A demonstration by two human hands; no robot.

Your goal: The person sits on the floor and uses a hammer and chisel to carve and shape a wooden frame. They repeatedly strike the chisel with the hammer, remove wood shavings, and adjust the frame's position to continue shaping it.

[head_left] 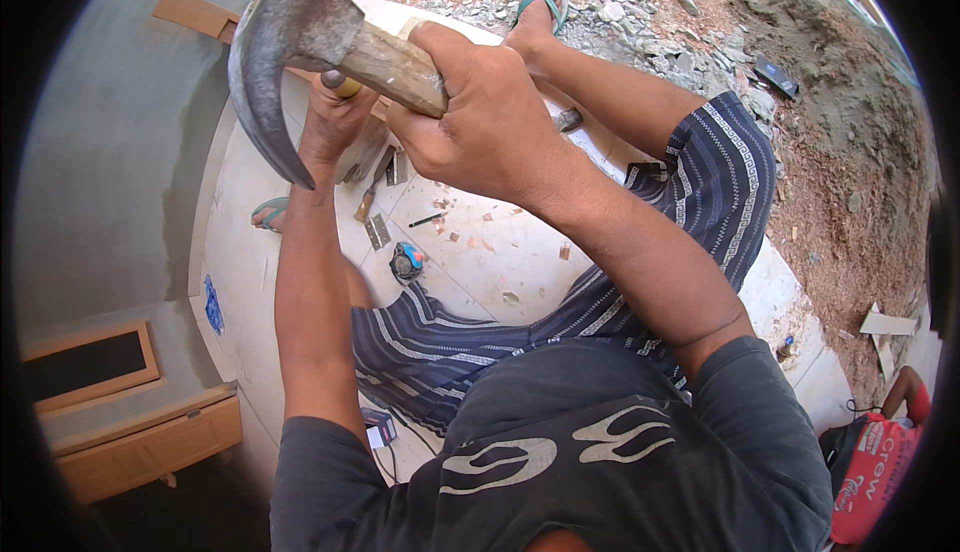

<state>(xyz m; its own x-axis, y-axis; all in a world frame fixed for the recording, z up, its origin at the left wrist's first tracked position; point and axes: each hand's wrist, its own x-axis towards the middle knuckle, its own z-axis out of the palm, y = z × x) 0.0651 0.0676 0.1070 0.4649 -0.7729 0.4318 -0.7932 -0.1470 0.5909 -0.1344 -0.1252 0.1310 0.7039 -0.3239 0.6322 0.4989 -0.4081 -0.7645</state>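
My right hand [490, 117] is closed round the wooden handle of a claw hammer [290, 37], raised close to the camera with its curved claw hanging down at the left. Behind the hammer, my left hand [335, 127] grips what looks like a chisel [346, 85]; only its round yellowish handle end shows, its blade hidden. Both hands are over a brown wooden board [195, 14], which the hammer partly covers. On the floor below lie a wooden-handled tool [366, 202], metal hinges [377, 233], a black pencil [427, 220] and a blue and black tape measure [406, 262].
Wood chips [480, 244] are scattered on the pale tiles between my legs. Rubble [690, 52] and reddish shavings [835, 222] lie ahead and right. A grey wall [110, 152] rises at the left, near a wooden frame [150, 447]. Someone in red [880, 472] is at lower right.
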